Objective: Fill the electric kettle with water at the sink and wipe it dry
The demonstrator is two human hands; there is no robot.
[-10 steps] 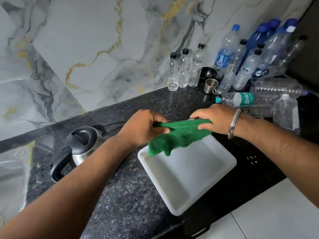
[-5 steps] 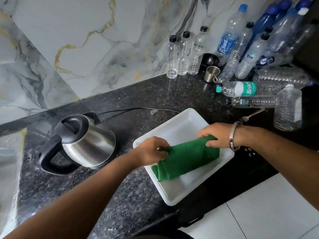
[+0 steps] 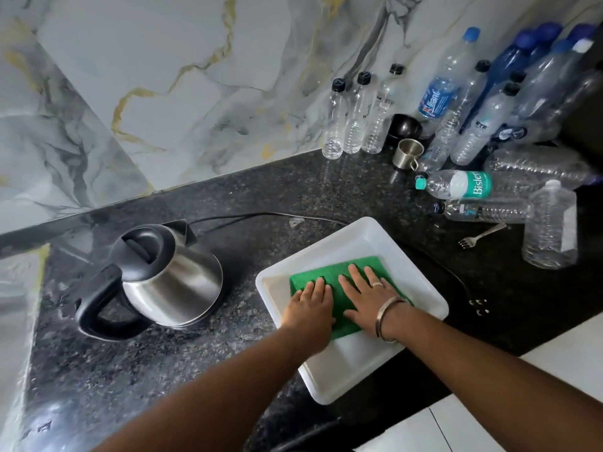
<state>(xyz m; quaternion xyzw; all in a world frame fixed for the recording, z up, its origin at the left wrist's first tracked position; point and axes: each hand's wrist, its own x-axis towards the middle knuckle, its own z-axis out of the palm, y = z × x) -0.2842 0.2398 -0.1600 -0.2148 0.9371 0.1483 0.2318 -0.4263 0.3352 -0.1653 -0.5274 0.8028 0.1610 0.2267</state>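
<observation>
A steel electric kettle (image 3: 173,282) with a black lid and handle stands on the dark granite counter, left of centre, lid closed. A folded green cloth (image 3: 339,270) lies flat in a white tray (image 3: 424,288). My left hand (image 3: 310,305) and my right hand (image 3: 367,293) both press flat on the cloth, fingers spread, side by side. Neither hand touches the kettle, which sits about a hand's width left of the tray.
Several plastic bottles (image 3: 456,109) stand and lie at the back right, with a steel cup (image 3: 408,153) and a black bowl (image 3: 404,125). A fork (image 3: 479,236) lies near a lying bottle. A black cord (image 3: 261,216) runs behind the tray. The counter edge drops to white floor at lower right.
Both hands lowered the green cloth from the air into the tray, let go of its ends and now lie flat on it. The camera view shifted, bringing the kettle more to centre.
</observation>
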